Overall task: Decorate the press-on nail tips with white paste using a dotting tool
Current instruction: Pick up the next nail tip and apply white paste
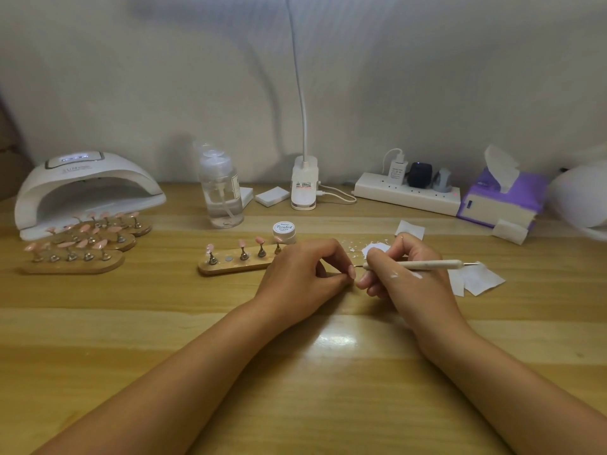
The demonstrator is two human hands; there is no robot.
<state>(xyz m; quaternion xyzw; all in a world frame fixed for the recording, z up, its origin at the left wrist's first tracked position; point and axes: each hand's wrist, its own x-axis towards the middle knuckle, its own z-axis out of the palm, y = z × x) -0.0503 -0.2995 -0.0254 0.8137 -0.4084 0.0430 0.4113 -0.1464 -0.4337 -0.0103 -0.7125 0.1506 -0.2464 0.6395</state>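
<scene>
Wooden table, white drape behind; right fingers around dotting tool, left fingers curled, contents unclear.

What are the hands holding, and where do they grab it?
The right hand grips the dotting tool like a pen, near its front tip. The left hand pinches something small, probably a nail tip, mostly hidden.

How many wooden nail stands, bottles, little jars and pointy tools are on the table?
Wooden nail stands: 4
Clear bottle: 1
Paste jar: 1
Dotting tool: 1
Total: 7
</scene>
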